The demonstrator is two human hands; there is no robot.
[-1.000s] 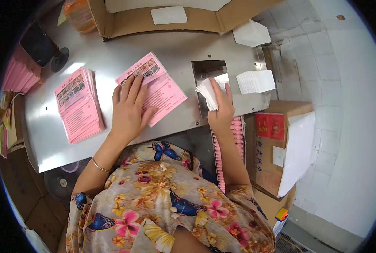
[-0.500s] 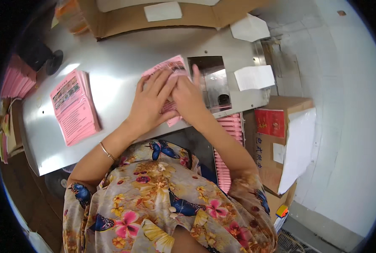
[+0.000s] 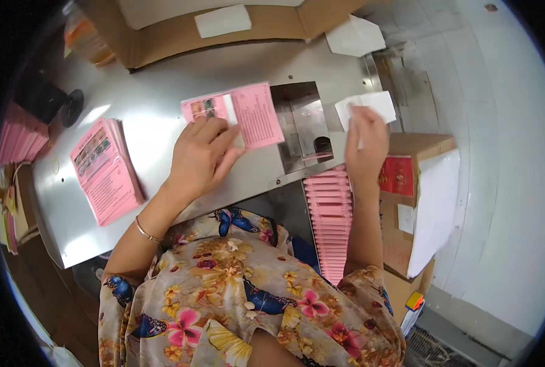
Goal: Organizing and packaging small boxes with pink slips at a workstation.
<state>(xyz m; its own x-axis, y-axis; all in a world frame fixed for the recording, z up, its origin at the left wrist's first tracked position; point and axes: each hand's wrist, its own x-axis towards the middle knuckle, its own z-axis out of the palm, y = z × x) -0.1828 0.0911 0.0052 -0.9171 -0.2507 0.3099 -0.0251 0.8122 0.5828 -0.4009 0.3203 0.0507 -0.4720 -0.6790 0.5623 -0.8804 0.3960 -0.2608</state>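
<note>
A pink printed leaflet (image 3: 260, 116) lies spread on the metal table, with a narrow white paper strip (image 3: 230, 110) across its middle. My left hand (image 3: 200, 153) rests over the leaflet's near left part, fingers bent, the strip's lower end between forefinger and thumb. Over to the right, my right hand (image 3: 368, 142) is raised at the near edge of a white paper stack (image 3: 379, 105). Its fingers are smeared by motion, and whether they grip a paper is unclear. At the left of the table sits a thick pile of similar pink leaflets (image 3: 106, 174).
A rectangular recess (image 3: 298, 119) opens in the metal table (image 3: 156, 134) right of the leaflet. Below it, many pink folded pieces fill a narrow tray (image 3: 329, 226). An open cardboard box (image 3: 181, 46) stands at the back; another carton (image 3: 401, 244) is at the right.
My hands were together over the pink leaflet and have parted. The right went to the white stack; the left stayed on the leaflet, which now lies flatter with the white strip showing.
</note>
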